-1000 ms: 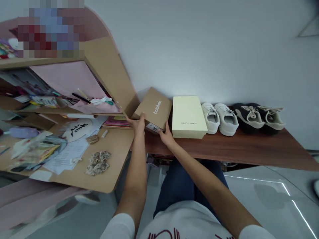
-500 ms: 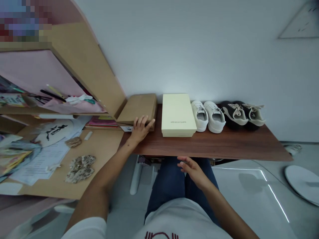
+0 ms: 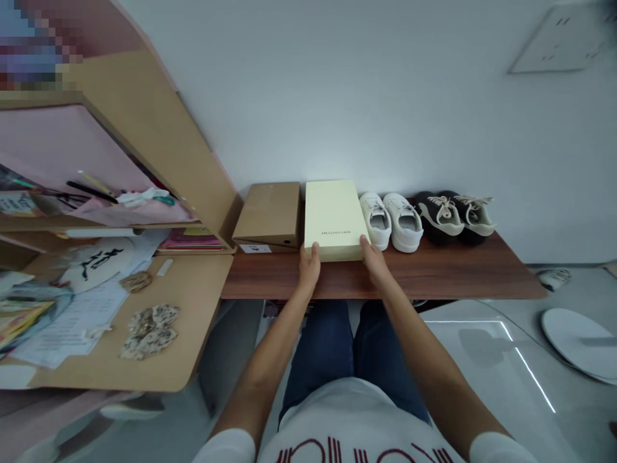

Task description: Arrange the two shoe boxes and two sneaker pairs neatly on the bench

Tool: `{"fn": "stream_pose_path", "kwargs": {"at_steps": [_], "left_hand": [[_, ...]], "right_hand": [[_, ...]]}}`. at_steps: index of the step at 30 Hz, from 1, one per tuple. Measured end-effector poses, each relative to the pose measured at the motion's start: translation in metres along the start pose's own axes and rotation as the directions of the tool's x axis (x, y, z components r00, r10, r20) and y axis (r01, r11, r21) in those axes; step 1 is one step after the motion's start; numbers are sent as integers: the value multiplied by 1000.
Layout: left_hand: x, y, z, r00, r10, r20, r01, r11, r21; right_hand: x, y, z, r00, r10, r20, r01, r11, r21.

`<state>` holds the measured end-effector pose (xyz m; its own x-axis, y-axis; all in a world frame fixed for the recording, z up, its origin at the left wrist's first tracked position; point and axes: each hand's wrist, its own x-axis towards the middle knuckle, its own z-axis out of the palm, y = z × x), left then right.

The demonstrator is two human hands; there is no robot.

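Observation:
A pale yellow shoebox [image 3: 335,209] with dark lettering on its lid lies on the brown wooden tabletop [image 3: 270,276]. My left hand [image 3: 309,265] grips its front left corner, thumb up on the edge. On the front right corner, my right hand [image 3: 375,257] holds the box the same way; the other fingers of both hands are partly hidden. Left of it sits a brown cardboard box [image 3: 270,212] with a white label. To the right stand a pair of white sneakers [image 3: 389,220] and a pair of black-and-beige sneakers [image 3: 454,217].
A wooden desk [image 3: 193,334] adjoins on the left, bearing papers [image 3: 81,321], a patterned scrunchie [image 3: 149,331] and a brown hair tie [image 3: 135,281]. Its shelf panel [image 3: 159,116] rises beside the cardboard box. Behind is a white wall [image 3: 337,96]; a white round base [image 3: 578,341] is on the floor.
My left hand has left the cardboard box, which now sits straighter, and moved right to the yellow shoebox. My right hand has risen from above my lap to the shoebox's right corner.

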<state>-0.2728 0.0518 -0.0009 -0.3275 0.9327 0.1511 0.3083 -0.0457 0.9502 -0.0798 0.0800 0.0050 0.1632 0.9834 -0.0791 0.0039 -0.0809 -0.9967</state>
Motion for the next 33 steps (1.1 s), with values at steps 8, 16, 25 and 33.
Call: {"fn": "stream_pose_path", "kwargs": {"at_steps": [8,16,25,33], "left_hand": [[-23,95,12,765,643,-36,-604,737,303],[-42,39,27,744,620,247,-632,534,562],[-10,39,60,733,489,473,-679,571,462],[8,109,168,902,64,428,-283,835,471]], "right_hand": [[-31,-11,19,968,160,191,-216,923,320],[-32,-29,-16,975,180,133,-220,877,427],[26,-47,-62,939,-317,-134,214,843,-494],[48,-20,-131,941,-175,-291,-1,856,-518]]}}
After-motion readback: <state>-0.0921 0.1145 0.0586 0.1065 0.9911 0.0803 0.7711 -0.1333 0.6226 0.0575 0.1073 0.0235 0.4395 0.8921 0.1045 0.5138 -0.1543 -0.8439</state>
